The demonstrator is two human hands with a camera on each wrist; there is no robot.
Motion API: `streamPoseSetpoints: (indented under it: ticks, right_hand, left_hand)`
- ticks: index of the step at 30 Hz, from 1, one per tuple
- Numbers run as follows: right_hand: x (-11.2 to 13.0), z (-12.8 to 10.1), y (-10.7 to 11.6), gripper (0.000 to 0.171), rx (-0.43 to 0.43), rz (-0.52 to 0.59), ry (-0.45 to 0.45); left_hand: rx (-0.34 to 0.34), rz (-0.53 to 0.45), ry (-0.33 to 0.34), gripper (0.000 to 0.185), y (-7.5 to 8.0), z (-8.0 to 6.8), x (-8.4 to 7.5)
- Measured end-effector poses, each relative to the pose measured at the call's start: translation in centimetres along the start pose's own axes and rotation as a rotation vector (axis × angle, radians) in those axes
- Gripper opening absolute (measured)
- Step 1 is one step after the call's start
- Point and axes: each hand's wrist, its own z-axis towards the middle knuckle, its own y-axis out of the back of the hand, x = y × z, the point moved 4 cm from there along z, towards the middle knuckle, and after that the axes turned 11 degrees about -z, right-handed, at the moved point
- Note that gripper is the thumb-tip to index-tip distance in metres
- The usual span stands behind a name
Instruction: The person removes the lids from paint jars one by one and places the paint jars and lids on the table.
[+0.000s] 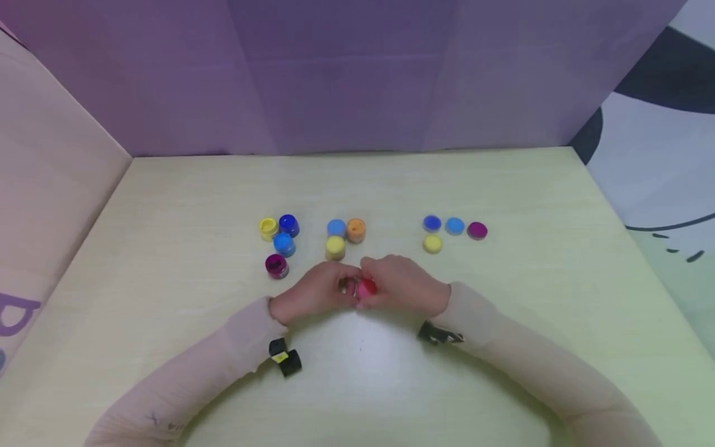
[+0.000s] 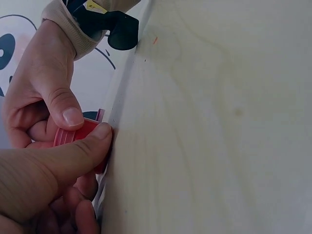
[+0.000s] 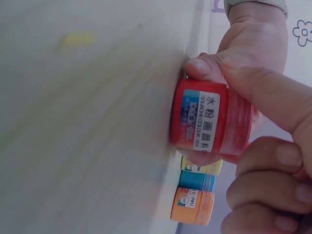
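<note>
Left hand (image 1: 313,292) gripping red jar (image 3: 209,122), label wrist-view only

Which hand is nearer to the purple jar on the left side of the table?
Left. The left hand lies just right of the purple jar, a small gap between them. The right hand is farther right, beyond the red jar both hands grip.

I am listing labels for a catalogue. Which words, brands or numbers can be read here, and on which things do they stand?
"水粉画颜料": white label of the small red plastic paint jar held in both hands.
"GOUACHE COLOUR": same label, smaller line.
"deli": labels of the yellow jar and orange jar.
Other small print: too blurred to read.
</note>
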Motion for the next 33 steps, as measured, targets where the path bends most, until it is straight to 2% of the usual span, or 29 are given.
streamPoseSetpoints:
  ticks: [8,17,23,28,33]
  right_hand:
    - [-0.1,0.2,0.0,0.028,0.038,0.038,0.034]
    - [-0.1,0.4,0.6,0.019,0.076,0.029,0.118]
    - [0.2,0.3,1.0,0.018,0.092,-0.035,0.197]
    - [0.1,0.2,1.3,0.026,0.087,-0.121,0.282]
    - [-0.2,0.1,1.3,0.033,0.089,-0.135,0.319]
  left_hand:
    - [0.005,-0.002,0.026,0.024,0.1,0.0,0.0]
    - [0.007,0.007,0.035,0.019,0.1,0.2,0.0]
    - [0.010,0.021,0.045,0.022,0.1,0.2,-0.2]
    - [0.013,0.027,0.030,0.028,0.1,0.2,-0.4]
    - [0.003,0.009,0.018,0.020,0.0,0.2,-0.3]
